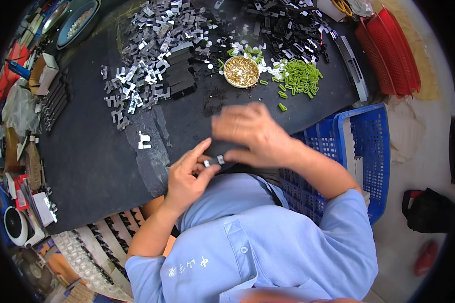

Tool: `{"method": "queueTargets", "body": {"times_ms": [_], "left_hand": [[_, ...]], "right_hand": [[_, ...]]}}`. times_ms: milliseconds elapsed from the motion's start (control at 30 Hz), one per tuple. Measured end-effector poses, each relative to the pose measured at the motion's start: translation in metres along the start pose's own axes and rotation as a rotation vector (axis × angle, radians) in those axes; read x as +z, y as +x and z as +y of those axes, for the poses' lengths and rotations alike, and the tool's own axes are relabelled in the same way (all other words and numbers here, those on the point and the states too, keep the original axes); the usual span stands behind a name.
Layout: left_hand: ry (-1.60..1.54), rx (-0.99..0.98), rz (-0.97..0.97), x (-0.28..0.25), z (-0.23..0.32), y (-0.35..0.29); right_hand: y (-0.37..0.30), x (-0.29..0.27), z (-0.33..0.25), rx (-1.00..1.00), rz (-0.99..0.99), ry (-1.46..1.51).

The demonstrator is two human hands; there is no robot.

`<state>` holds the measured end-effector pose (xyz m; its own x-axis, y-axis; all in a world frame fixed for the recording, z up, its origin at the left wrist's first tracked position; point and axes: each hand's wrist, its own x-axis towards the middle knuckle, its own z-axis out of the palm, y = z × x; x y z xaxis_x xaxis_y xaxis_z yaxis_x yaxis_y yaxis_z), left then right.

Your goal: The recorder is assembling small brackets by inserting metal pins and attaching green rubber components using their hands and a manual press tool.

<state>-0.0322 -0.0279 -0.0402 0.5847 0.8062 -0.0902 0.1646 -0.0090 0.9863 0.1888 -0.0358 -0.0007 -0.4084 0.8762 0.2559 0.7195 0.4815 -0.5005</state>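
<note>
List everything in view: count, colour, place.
Table: one, black, centre
Metal brackets: many, silver-grey, upper left-centre
Black parts: many, black, far right
Green ovals: many, green, right side
Round tub: one, pale, centre
Bits: many, brass-coloured, inside tub
Red baskets: at least two, red, upper right
Blue crate: at least one, blue, right
Small part: one, silver-dark, left fingertips
Left hand: one, bare, lower centre
Right hand: one, bare, blurred, centre

Left hand holds small part; right hand blurred.
</note>
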Motion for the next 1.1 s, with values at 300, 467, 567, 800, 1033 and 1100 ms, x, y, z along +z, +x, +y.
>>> {"method": "queueTargets", "body": {"times_ms": [300, 467, 567, 800, 1033, 1100], "left_hand": [[0.219, 0.121, 0.003, -0.007, 0.005, -0.008], [0.32, 0.346, -0.027, 0.009, 0.016, 0.032], [0.306, 0.25, -0.065, -0.005, 0.025, 0.034], [0.331, 0.228, -0.063, -0.018, 0.018, 0.047], [0.463, -0.068, -0.183, -0.037, 0.023, 0.062], [0.425, -0.106, -0.15, -0.047, 0.032, 0.045]], "right_hand": [[-0.061, 0.004, 0.016, 0.06, -0.157, -0.318], [-0.028, 0.012, 0.021, 0.038, -0.097, -0.292], [-0.045, 0.025, 0.015, -0.059, -0.174, -0.281], [-0.04, 0.008, 0.024, -0.01, -0.11, -0.213], [-0.005, 0.012, 0.042, 0.006, -0.077, -0.311], [-0.016, 0.006, 0.035, -0.016, -0.151, -0.305]]}}
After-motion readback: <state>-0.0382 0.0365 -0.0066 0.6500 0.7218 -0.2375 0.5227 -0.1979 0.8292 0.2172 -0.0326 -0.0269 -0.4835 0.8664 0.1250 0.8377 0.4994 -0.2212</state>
